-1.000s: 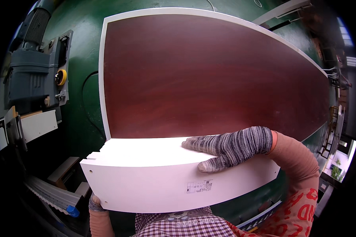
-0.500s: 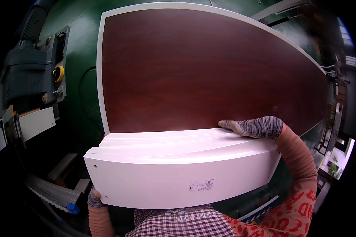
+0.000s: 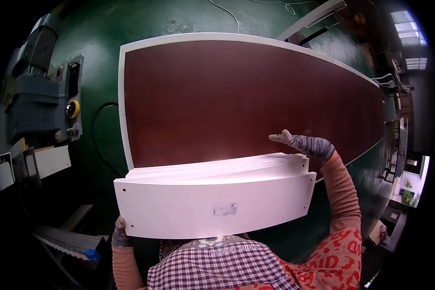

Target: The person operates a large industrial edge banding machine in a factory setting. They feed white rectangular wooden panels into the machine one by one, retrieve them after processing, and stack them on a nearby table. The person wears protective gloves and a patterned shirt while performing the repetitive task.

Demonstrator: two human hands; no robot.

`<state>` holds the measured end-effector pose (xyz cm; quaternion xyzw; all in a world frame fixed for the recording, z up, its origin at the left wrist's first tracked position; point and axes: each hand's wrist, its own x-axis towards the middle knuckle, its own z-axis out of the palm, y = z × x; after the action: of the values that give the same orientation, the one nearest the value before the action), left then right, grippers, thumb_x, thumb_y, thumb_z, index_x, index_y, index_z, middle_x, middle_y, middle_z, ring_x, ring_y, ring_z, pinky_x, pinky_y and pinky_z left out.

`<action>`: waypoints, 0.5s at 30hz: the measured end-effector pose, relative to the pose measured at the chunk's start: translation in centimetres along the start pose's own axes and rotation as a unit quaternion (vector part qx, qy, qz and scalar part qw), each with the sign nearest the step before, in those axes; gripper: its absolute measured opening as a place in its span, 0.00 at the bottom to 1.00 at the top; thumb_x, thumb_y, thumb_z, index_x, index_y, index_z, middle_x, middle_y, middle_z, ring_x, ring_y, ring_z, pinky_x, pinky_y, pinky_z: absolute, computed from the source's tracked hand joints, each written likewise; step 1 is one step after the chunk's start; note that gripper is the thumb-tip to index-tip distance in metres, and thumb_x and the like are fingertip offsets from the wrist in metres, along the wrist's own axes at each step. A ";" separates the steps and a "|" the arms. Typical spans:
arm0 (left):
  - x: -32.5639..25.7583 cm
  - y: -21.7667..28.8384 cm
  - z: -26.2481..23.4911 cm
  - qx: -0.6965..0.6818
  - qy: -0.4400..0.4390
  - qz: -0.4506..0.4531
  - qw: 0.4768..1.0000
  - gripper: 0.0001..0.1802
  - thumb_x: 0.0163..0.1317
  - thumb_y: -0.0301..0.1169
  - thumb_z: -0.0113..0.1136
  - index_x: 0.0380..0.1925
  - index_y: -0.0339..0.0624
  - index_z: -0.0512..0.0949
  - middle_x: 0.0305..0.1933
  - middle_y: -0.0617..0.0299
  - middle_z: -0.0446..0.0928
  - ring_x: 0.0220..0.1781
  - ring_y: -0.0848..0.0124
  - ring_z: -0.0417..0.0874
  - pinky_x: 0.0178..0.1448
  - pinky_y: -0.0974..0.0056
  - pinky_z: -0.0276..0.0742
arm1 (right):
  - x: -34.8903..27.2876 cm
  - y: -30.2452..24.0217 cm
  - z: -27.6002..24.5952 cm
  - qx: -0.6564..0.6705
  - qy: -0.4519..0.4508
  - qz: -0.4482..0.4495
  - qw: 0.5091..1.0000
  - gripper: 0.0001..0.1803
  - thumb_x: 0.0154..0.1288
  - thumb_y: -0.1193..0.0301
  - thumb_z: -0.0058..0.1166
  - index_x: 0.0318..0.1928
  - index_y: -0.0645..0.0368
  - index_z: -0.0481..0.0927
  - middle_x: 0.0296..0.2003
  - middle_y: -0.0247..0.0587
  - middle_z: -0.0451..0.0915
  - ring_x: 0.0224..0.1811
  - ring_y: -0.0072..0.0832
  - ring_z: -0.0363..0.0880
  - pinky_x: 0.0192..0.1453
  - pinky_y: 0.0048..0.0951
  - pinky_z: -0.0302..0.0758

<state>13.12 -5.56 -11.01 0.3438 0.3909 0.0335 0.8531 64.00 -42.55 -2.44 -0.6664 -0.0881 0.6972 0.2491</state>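
A stack of white panels (image 3: 212, 208) leans at the near edge of the dark red-brown tabletop (image 3: 203, 101). The front panel stands tilted against my body, with small holes near its ends and a printed label on its face. My left hand (image 3: 121, 233), in a grey knit glove, grips the lower left end of that panel; its fingers are partly hidden. Over the tabletop, just beyond the stack's right part, my right hand (image 3: 307, 144) is open and apart from the panels, thumb and fingers stretched out to the left.
A grey motorised machine (image 3: 38, 96) with a yellow round part stands at the left, small white boards (image 3: 53, 161) below it. Bundled pale strips (image 3: 67, 241) lie at the lower left. A dark cable (image 3: 97, 125) runs over the green floor beside the table's white edge.
My right hand has come off the top of the stack and is now raised above the tabletop. My left hand keeps its hold. The view has shifted, showing more floor beyond the table.
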 end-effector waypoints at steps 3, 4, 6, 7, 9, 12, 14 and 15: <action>0.1 0.5 -0.3 -0.012 -0.013 -0.063 0.998 0.54 0.46 0.56 0.74 0.64 0.31 0.63 0.57 0.53 0.75 0.55 0.63 0.80 0.58 0.58 0.79 | 0.4 0.6 0.7 -0.095 -0.008 0.003 0.995 0.47 0.69 0.33 0.18 0.72 0.57 0.57 0.71 0.45 0.59 0.75 0.41 0.54 0.78 0.42 0.53; 0.4 0.7 0.0 -0.013 -0.022 -0.067 0.997 0.54 0.45 0.56 0.74 0.64 0.32 0.63 0.57 0.53 0.75 0.55 0.63 0.79 0.58 0.58 0.79 | 0.8 0.5 1.4 -0.263 -0.009 0.042 0.964 0.46 0.70 0.33 0.21 0.71 0.57 0.61 0.69 0.45 0.64 0.73 0.41 0.58 0.77 0.41 0.55; 0.3 0.6 1.0 -0.020 -0.010 -0.056 0.998 0.54 0.46 0.56 0.74 0.65 0.33 0.62 0.57 0.53 0.75 0.56 0.64 0.79 0.58 0.58 0.79 | -0.4 0.2 1.9 -0.159 0.058 0.054 0.984 0.41 0.74 0.39 0.25 0.68 0.60 0.66 0.65 0.45 0.70 0.69 0.36 0.66 0.74 0.33 0.58; -0.1 0.4 1.3 -0.023 -0.002 -0.050 0.998 0.54 0.46 0.55 0.74 0.65 0.33 0.62 0.58 0.54 0.74 0.56 0.64 0.79 0.58 0.58 0.79 | -2.0 -0.8 1.8 -0.104 0.119 0.053 0.986 0.44 0.70 0.35 0.30 0.69 0.60 0.65 0.66 0.44 0.70 0.70 0.35 0.64 0.75 0.33 0.56; -0.4 -0.8 -1.2 -0.027 -0.013 -0.070 0.997 0.53 0.46 0.55 0.74 0.65 0.34 0.62 0.58 0.54 0.74 0.56 0.65 0.79 0.58 0.58 0.79 | -4.5 1.3 1.2 -0.083 0.281 -0.136 0.946 0.47 0.67 0.36 0.43 0.71 0.61 0.58 0.67 0.50 0.66 0.71 0.36 0.62 0.74 0.37 0.57; 0.6 -2.7 -3.4 -0.047 -0.062 -0.062 0.995 0.54 0.47 0.55 0.74 0.67 0.35 0.61 0.59 0.56 0.74 0.57 0.66 0.78 0.57 0.60 0.79 | -8.3 9.7 2.6 0.068 0.283 -0.161 0.943 0.55 0.61 0.32 0.46 0.74 0.62 0.49 0.72 0.51 0.55 0.76 0.37 0.49 0.77 0.38 0.48; 0.7 -3.5 -4.9 -0.048 -0.098 -0.058 0.992 0.55 0.47 0.55 0.74 0.67 0.35 0.60 0.60 0.56 0.73 0.57 0.66 0.78 0.57 0.60 0.79 | -9.3 14.3 6.6 0.034 0.322 -0.126 0.938 0.57 0.59 0.32 0.50 0.74 0.61 0.48 0.72 0.49 0.54 0.76 0.35 0.47 0.77 0.36 0.46; 0.5 -2.5 -3.4 -0.027 -0.081 -0.045 0.995 0.56 0.47 0.55 0.74 0.68 0.34 0.59 0.61 0.55 0.72 0.58 0.66 0.77 0.58 0.60 0.78 | -9.1 12.0 9.3 0.034 0.365 -0.117 0.923 0.52 0.62 0.38 0.54 0.73 0.60 0.53 0.67 0.47 0.62 0.71 0.33 0.58 0.74 0.34 0.53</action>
<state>10.61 -5.41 -14.39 0.3042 0.3347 -0.0222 0.8916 52.10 -55.18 1.05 -0.8507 -0.0442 0.3743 0.3664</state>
